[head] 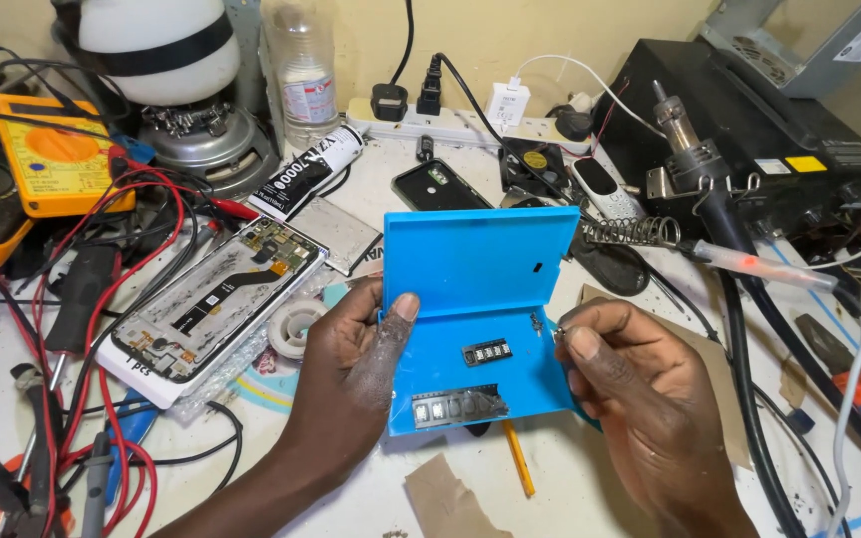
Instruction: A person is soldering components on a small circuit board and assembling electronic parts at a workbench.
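Blue plastic case (pixel 470 299) open above the cluttered tabletop (pixel 590 488), lid standing upright. Left hand (pixel 356 374) grips its left edge, thumb pressed on the rim. Right hand (pixel 630 389) clasps the right edge, fingers pinched at the hinge side. Inside the tray: a short strip of small components (pixel 486 352) mid-floor, a longer strip (pixel 457 406) near the front.

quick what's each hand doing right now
Left hand: closed on the left edge of the open blue case.
Right hand: fingertips pinched on a tiny metal part beside the case's right edge.
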